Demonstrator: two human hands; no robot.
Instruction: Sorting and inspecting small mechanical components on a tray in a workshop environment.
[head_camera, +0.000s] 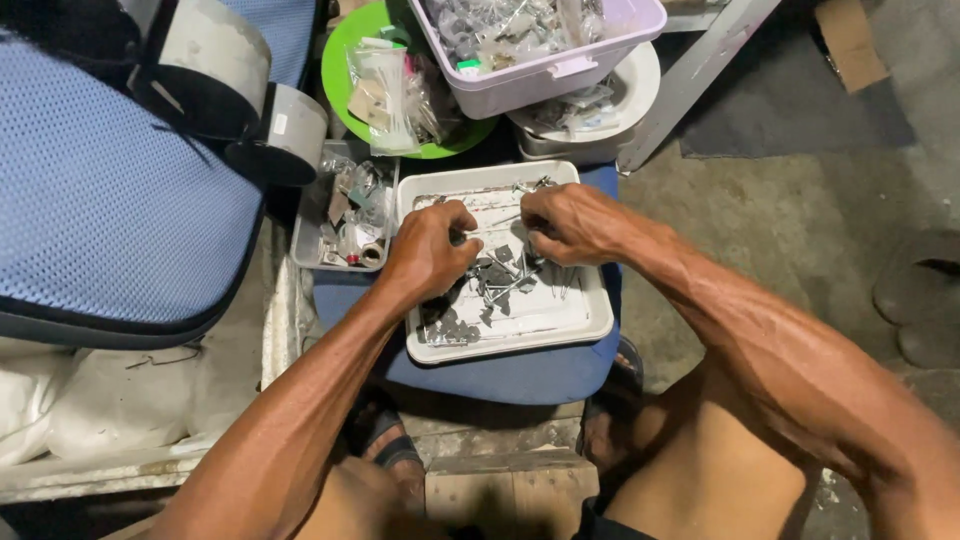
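Screws (500, 285) lie scattered mid-tray (575, 330), long axes mixed, directly below both hands. Left hand (428, 250) and right hand (570, 222) sit equally near, fingers curled; I cannot tell what either grip pinches.

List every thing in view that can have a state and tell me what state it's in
White tray: level on a blue cushion, holding loose metal screws and clips.
Left hand: fingers curled over the tray.
Right hand: fingers bunched over the tray.
Lilac box: open, full of bagged hardware.
Green plate: holding plastic bags.
Grey tray: filled with oddments.
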